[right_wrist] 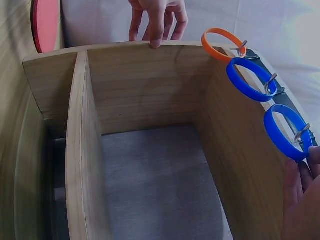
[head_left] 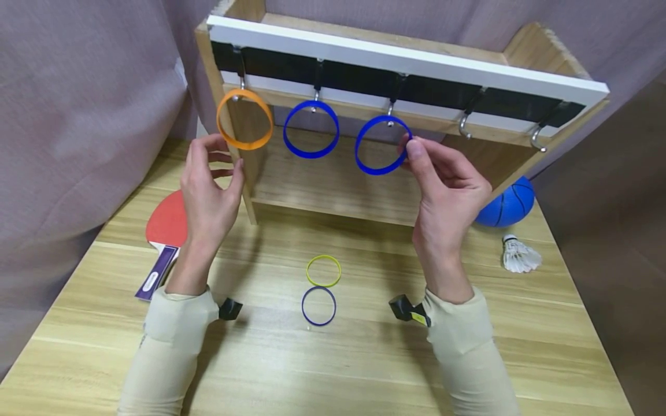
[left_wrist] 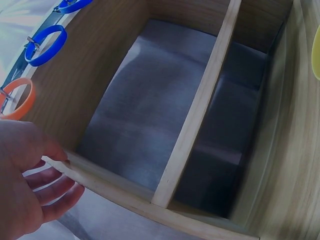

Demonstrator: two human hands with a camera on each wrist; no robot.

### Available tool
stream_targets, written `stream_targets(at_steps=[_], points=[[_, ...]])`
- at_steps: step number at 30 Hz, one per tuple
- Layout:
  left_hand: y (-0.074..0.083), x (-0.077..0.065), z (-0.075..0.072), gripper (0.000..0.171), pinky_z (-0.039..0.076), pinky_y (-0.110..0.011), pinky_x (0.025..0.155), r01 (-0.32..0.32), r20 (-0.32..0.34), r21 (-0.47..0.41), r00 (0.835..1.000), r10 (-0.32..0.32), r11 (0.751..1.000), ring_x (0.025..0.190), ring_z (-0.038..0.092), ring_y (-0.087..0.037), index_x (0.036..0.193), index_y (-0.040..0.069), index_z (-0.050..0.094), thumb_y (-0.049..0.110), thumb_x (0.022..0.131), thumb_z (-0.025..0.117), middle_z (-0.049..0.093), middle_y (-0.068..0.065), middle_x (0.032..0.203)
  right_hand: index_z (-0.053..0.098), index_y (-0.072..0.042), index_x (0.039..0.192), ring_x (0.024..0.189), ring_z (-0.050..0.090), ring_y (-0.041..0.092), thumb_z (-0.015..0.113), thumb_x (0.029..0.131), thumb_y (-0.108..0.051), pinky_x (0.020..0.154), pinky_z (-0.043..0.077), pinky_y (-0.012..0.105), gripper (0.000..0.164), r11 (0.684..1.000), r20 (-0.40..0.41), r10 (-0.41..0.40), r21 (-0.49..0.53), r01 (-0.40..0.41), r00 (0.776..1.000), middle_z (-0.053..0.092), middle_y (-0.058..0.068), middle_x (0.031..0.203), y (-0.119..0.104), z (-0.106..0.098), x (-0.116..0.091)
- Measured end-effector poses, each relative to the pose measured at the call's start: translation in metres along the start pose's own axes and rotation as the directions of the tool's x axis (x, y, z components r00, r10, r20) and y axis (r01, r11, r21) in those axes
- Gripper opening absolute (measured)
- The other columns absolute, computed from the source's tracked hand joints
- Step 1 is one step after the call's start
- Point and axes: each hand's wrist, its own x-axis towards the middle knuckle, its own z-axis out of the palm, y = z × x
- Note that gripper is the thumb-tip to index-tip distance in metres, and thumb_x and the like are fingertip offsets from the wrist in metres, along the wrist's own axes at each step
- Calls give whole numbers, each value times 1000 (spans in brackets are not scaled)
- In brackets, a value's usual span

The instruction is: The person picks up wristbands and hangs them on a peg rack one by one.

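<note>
My right hand (head_left: 450,173) pinches the right edge of a blue silicone wristband (head_left: 377,171) between thumb and fingers. That wristband hangs around the third hook (head_left: 391,110) from the left on a wooden shelf unit. On the second hook hangs another blue wristband (head_left: 311,154), and an orange wristband (head_left: 250,145) is on the first. My left hand (head_left: 210,190) holds the shelf's left side panel (left_wrist: 110,187), with the thumb on its front edge and the fingers along the outside. In the right wrist view, the pinching fingertips are at the lower end of the nearest blue wristband.
Two hooks at the right, one of them the end hook (head_left: 538,138), carry nothing. A yellow band (head_left: 340,271) and a dark blue band (head_left: 322,325) lie on the table. A red paddle (head_left: 169,219) lies at left; a blue ball (head_left: 507,205) and a shuttlecock (head_left: 520,255) are at right.
</note>
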Motion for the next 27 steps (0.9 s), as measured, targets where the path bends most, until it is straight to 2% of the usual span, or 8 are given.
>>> stream_targets(at_steps=[11,15,17,18,21,23,25,27], points=[[0,0,1,33,60,-30,72,-2,0,6,1000,2,1000,91,64,-16,117,-2,56,-2,86,68,61,-7,108,68,15,100,83,68,34,70,88,1,62,61,32,19,1000,-33,0,-19,0,999,68,29,98,9,-24,-8],[1,0,0,33,60,-30,72,-1,-4,-5,1000,1,1000,95,63,-15,117,-1,57,-1,86,68,60,-6,108,69,15,96,71,68,30,69,91,-5,54,59,31,20,989,100,112,-107,-101,989,68,28,84,26,-43,-19],[2,0,0,34,60,-30,72,1,-5,-8,1000,-1,1000,95,62,-14,117,-1,56,-1,86,68,60,-6,108,71,9,94,66,67,25,69,92,-12,53,57,29,21,946,240,244,-270,-177,940,70,20,79,35,-51,-27],[2,0,0,34,60,-30,72,1,-5,-10,1000,-1,1000,96,62,-14,117,-1,56,-1,86,68,60,-6,108,73,4,93,64,67,21,69,93,-16,53,57,28,20,903,315,318,-388,-184,894,71,15,78,40,-55,-32],[2,-1,0,34,60,-30,72,3,-2,-5,1000,-3,1000,95,63,-14,118,-1,56,-1,86,68,61,-6,109,75,-10,93,68,65,12,72,91,-24,58,56,25,14,725,485,516,-686,-59,706,71,-4,80,56,-61,-49],[2,-1,0,34,60,-29,72,4,0,-1,1000,-4,1000,94,63,-15,118,-1,56,0,86,68,61,-6,109,76,-16,94,71,64,7,74,89,-26,61,55,24,11,625,531,591,-778,73,607,69,-11,81,68,-62,-62],[1,-1,0,34,60,-30,73,3,1,1,1000,-3,1000,94,63,-15,118,-1,56,0,87,68,61,-6,109,75,-16,93,71,63,6,76,87,-22,63,55,25,9,576,546,619,-804,146,565,69,-12,80,79,-62,-73],[1,0,0,34,60,-30,73,1,3,0,1000,-1,1000,95,63,-15,118,-1,56,0,87,68,60,-6,109,75,-17,91,69,62,4,78,85,-21,61,55,25,7,544,540,627,-819,180,562,68,-12,78,89,-61,-82]])
